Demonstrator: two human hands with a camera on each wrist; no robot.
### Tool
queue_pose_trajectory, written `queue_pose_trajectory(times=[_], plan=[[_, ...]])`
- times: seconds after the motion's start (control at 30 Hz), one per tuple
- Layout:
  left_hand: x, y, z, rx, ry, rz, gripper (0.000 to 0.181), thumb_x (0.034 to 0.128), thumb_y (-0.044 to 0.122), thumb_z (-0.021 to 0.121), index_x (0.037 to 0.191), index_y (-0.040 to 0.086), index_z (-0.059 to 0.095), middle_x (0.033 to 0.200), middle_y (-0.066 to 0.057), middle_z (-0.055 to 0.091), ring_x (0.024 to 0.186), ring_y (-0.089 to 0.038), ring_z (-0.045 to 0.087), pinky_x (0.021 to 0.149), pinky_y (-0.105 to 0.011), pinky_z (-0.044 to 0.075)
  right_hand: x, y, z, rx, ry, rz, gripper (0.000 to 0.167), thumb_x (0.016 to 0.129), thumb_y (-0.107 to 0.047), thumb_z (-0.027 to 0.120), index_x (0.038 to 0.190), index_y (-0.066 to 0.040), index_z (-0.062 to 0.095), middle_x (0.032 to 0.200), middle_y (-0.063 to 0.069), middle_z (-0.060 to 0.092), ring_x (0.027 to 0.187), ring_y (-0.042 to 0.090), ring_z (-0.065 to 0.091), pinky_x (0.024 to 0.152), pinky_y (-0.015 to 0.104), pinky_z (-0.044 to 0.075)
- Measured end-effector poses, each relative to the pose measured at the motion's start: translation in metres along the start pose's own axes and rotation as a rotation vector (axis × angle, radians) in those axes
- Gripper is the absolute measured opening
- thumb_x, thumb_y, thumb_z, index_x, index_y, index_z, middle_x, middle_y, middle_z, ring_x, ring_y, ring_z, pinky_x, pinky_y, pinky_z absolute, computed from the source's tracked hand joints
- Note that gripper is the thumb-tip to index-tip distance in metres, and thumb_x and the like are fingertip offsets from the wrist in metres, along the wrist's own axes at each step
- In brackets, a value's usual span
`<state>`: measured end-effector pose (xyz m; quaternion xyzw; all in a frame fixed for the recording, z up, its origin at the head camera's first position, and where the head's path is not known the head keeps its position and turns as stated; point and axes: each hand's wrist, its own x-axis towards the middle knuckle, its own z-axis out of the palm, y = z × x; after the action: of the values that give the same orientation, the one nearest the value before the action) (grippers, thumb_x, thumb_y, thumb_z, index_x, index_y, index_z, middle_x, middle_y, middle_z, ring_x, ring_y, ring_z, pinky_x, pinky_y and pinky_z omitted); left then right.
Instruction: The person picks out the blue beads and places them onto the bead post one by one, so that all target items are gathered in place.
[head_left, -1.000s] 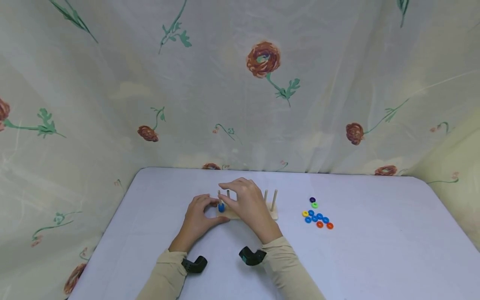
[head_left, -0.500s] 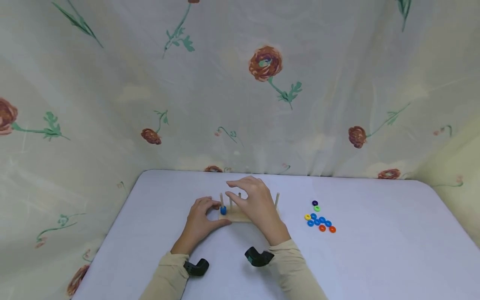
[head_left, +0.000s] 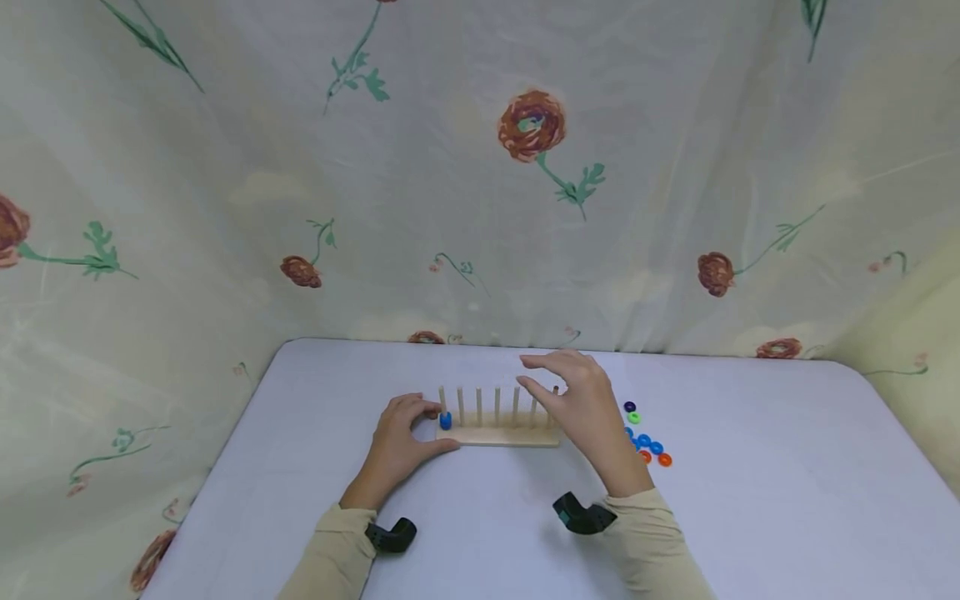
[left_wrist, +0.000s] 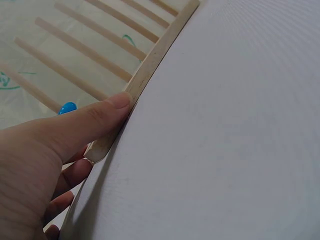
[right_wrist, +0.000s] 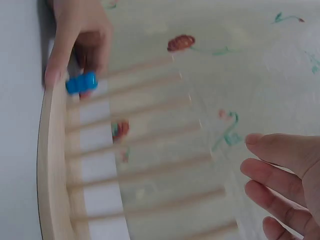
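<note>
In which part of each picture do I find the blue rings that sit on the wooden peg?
Head: the blue rings are below centre, slightly left, on the leftmost peg.
Left wrist: the blue rings are on the left, just above mid-height, partly hidden by the left hand.
Right wrist: the blue rings are in the upper left.
Shared landmark: the wooden base, held at one end by the left hand.

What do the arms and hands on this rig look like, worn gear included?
Human, not robot. Left hand and right hand: bare, no gloves. Left sleeve and right sleeve: long, plain beige, wrinkled. Left wrist device and right wrist device: black, bent shape. Lettering unreadable.
</note>
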<state>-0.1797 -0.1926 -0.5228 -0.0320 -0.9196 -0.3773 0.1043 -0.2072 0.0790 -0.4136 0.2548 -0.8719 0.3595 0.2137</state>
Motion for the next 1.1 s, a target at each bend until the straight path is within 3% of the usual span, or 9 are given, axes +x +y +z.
queue_pose_trajectory(times=[0.23, 0.4, 0.7, 1.1], plan=[[-0.001, 0.000, 0.001, -0.002, 0.002, 0.001, 0.058, 0.0683, 0.036, 0.097, 0.116, 0.012, 0.075, 0.138, -0.014, 0.065, 0.139, -0.034, 0.051, 0.118, -0.055, 0.042, -0.014, 0.027, -0.025, -0.038, 0.042, -0.002, 0.028, 0.085, -0.014, 0.086, 0.112, -0.008, 0.080, 0.105, 0.007, 0.081, 0.104, 0.028, 0.072, 0.092, 0.052, 0.058], [-0.001, 0.001, 0.001, 0.020, 0.009, 0.009, 0.058, 0.0684, 0.035, 0.097, 0.116, 0.011, 0.075, 0.136, -0.014, 0.066, 0.138, -0.035, 0.052, 0.118, -0.057, 0.042, -0.024, 0.040, -0.040, -0.064, 0.024, 0.036, 0.029, 0.084, -0.012, 0.086, 0.112, -0.006, 0.079, 0.105, 0.009, 0.080, 0.104, 0.031, 0.072, 0.094, 0.055, 0.057], [-0.001, 0.001, 0.001, 0.013, 0.018, 0.021, 0.056, 0.0687, 0.034, 0.097, 0.115, 0.011, 0.075, 0.133, -0.014, 0.067, 0.137, -0.035, 0.052, 0.117, -0.057, 0.043, -0.044, 0.060, -0.059, -0.161, -0.062, 0.136, 0.030, 0.088, -0.018, 0.084, 0.115, -0.008, 0.079, 0.108, 0.011, 0.079, 0.106, 0.033, 0.071, 0.093, 0.059, 0.056], [0.000, 0.001, 0.002, 0.021, 0.013, 0.011, 0.056, 0.0687, 0.034, 0.097, 0.116, 0.011, 0.075, 0.134, -0.013, 0.066, 0.137, -0.034, 0.052, 0.118, -0.056, 0.042, -0.068, 0.087, -0.079, -0.253, -0.236, 0.304, 0.030, 0.091, -0.021, 0.080, 0.119, -0.009, 0.078, 0.115, 0.018, 0.076, 0.114, 0.042, 0.066, 0.097, 0.065, 0.053]])
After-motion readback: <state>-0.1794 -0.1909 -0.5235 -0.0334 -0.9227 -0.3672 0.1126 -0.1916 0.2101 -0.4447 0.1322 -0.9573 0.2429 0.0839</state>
